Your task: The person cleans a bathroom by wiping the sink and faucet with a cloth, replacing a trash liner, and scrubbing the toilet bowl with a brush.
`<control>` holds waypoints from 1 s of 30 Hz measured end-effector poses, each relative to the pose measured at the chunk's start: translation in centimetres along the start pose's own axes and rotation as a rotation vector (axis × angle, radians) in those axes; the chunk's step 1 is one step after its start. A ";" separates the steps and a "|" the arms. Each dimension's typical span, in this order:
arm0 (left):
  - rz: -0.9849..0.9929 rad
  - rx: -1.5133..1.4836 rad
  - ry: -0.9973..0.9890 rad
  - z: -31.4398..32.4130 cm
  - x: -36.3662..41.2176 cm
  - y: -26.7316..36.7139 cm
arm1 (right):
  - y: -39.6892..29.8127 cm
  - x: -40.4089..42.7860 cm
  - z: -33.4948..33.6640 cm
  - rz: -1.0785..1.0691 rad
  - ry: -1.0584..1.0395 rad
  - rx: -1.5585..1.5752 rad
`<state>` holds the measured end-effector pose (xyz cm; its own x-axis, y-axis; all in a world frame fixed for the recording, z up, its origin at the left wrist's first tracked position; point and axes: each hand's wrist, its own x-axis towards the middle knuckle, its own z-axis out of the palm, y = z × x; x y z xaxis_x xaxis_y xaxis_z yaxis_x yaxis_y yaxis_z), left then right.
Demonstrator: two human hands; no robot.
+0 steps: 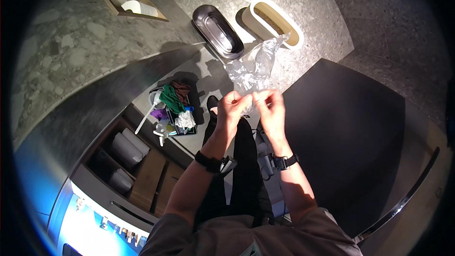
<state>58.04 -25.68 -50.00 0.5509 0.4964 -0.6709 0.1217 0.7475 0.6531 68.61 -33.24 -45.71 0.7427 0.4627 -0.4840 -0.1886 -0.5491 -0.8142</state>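
A clear plastic bag [254, 64] hangs crumpled between me and the stone counter, its near edge pinched by both hands. My left hand [233, 108] holds that edge with thumb and fingers, and my right hand [268, 108] pinches it close beside, the fingertips nearly touching. Beyond the bag stands an open oval bin [247, 21] with a white rim. To its left lies a dark oblong tray [217, 31], shiny inside. Each wrist wears a black strap.
On the floor at left, a black caddy [196, 129] holds cloths, brushes and a spray bottle. A recess [160, 16] in the counter holds white rolls. An open drawer [106, 185] with white rolls is lower left. A dark panel [341, 131] with a bar handle is at right.
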 end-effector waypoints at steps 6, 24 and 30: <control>-0.134 -0.024 0.019 1.6 -0.6 1.3 | 1.9 -1.0 1.0 0.059 -0.062 0.048; 0.091 -0.670 -0.441 -11.1 4.9 5.1 | 4.0 21.9 -14.3 0.480 -0.363 0.872; -0.071 -0.301 -0.010 -9.9 8.5 4.6 | -3.5 16.3 -4.6 -0.883 0.474 -0.652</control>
<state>55.11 -13.59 -56.19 0.5576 0.4348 -0.7071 -0.0892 0.8783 0.4697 84.31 -26.97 -49.22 0.6409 0.6298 0.4388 0.7656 -0.4838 -0.4239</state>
